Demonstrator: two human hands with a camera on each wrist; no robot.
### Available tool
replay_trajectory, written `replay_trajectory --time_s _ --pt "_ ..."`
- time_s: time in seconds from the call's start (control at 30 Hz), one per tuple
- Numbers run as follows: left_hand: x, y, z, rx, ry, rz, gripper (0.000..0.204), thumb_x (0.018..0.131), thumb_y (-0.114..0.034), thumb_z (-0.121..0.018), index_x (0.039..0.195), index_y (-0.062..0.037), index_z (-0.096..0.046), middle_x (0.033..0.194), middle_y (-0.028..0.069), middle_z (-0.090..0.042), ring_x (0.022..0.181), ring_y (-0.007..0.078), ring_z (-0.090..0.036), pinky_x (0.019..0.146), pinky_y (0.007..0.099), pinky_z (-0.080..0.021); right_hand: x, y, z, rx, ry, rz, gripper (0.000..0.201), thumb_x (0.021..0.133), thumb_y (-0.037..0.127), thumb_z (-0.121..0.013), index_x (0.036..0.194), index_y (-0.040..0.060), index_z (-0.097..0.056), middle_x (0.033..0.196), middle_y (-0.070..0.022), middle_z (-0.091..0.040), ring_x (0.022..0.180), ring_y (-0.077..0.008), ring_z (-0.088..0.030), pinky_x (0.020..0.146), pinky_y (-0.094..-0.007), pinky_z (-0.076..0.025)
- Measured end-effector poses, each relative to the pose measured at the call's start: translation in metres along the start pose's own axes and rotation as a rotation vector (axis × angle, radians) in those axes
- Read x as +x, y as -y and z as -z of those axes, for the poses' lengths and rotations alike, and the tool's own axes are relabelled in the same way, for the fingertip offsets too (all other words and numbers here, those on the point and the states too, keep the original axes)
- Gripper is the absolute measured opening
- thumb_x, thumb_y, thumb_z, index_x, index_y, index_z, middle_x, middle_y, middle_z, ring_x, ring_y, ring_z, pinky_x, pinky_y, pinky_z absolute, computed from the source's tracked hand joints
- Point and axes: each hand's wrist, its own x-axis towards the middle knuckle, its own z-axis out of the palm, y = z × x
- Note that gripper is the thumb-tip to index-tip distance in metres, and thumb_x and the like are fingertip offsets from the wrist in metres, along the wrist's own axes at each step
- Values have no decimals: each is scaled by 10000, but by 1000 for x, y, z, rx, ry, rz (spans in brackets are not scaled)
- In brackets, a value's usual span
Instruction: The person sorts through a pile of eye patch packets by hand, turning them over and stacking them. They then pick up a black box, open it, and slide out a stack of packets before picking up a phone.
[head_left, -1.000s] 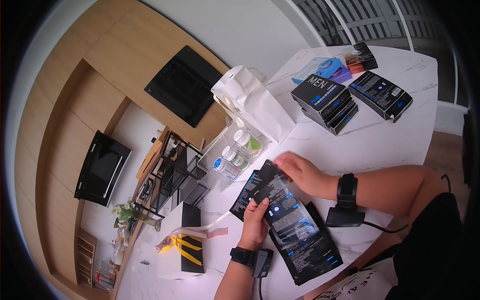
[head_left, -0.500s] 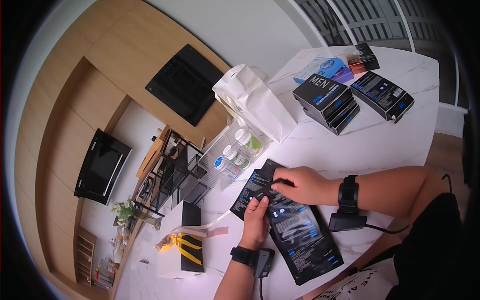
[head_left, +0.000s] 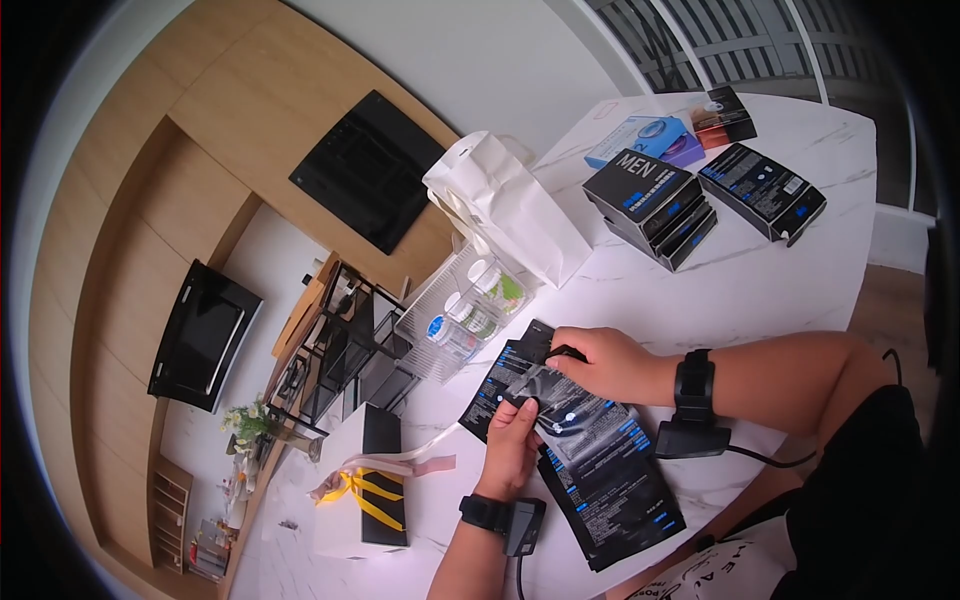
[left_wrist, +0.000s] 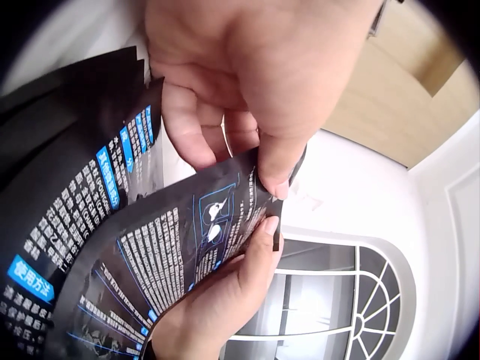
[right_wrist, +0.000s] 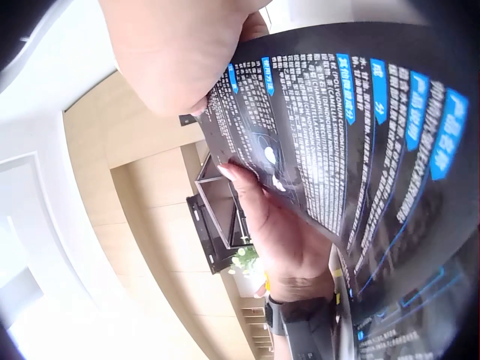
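Packet (head_left: pixel 592 432), black with blue labels, sits toward five o'clock from the centre of my head view, with both hands on it. I see the left hand (head_left: pixel 512 450) pinching its edge, thumb on top; toward two o'clock, the right hand (head_left: pixel 605 362) also grips it, fingers bent, nearly closed. Against half a second ago, the right hand has slid slightly toward three o'clock, and the packet's white figures have gone that way too. Toward eleven o'clock from my right hand, the white bag (head_left: pixel 515 215) stands unmoved.
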Motion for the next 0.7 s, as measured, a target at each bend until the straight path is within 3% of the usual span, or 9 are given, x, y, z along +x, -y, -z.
replay_trajectory --time_s 0.07,0.17,0.2,0.27,0.33,0.4,0.6,0.67,0.7 --pt "0 -3 -4 -12 -32 25 151 900 -121 -481 1014 -57 -554 916 23 -611 779 81 -583 691 224 -485 -3 3 0 32 14 0 150 828 182 -562 873 44 -523 714 -130 -586 649 -258 -583 581 -328 -433" --pt "2 -2 -1 9 -22 51 166 902 -124 -476 1035 -55 -548 940 29 -612 799 89 -586 710 236 -488 -5 1 -5 -22 64 285 150 838 187 -555 881 47 -524 687 -114 -570 614 -247 -566 571 -327 -427" --pt "2 -2 -2 10 -21 51 166 902 -124 -476 1035 -55 -548 940 29 -612 799 89 -586 710 236 -488 -5 4 -3 -22 63 285 150 838 187 -555 881 47 -524 687 -114 -570 614 -247 -566 571 -327 -427" --pt "1 -2 -4 -12 -42 27 174 905 -126 -469 1042 -54 -548 978 34 -608 841 99 -584 746 253 -485 -5 10 1 33 90 37 166 848 206 -551 877 45 -519 702 -103 -572 609 -221 -552 571 -314 -424" --pt "1 -3 -5 -24 -51 25 182 907 -131 -467 1053 -54 -544 997 37 -604 867 104 -580 764 261 -481 -3 3 -1 85 35 28 216 846 235 -562 863 26 -510 701 -104 -571 603 -191 -539 569 -305 -420" --pt "2 -3 -5 -35 -61 21 191 908 -136 -465 1063 -54 -539 1016 39 -601 893 110 -576 782 268 -477 -2 0 -1 111 81 -89 269 830 258 -586 853 3 -504 701 -117 -575 604 -172 -530 572 -306 -422" --pt "1 -5 -5 -99 -91 22 216 910 -162 -464 1090 -56 -520 1020 40 -596 901 117 -582 786 288 -489 -1 -3 -2 57 85 -132 235 821 212 -579 842 -11 -508 740 -139 -578 634 -170 -532 593 -306 -428" --pt "1 -6 1 -37 39 43 207 903 -152 -476 1080 -56 -525 1000 37 -599 847 107 -596 736 275 -513 0 -5 -2 94 39 -132 225 821 201 -574 845 -13 -510 745 -139 -579 636 -170 -534 595 -306 -428" --pt "3 -3 3 18 12 61 189 895 -127 -489 1065 -57 -534 978 33 -603 805 96 -602 690 257 -525 1 -5 -1 94 23 -116 228 820 201 -576 853 -15 -512 751 -139 -580 643 -169 -537 600 -306 -428"
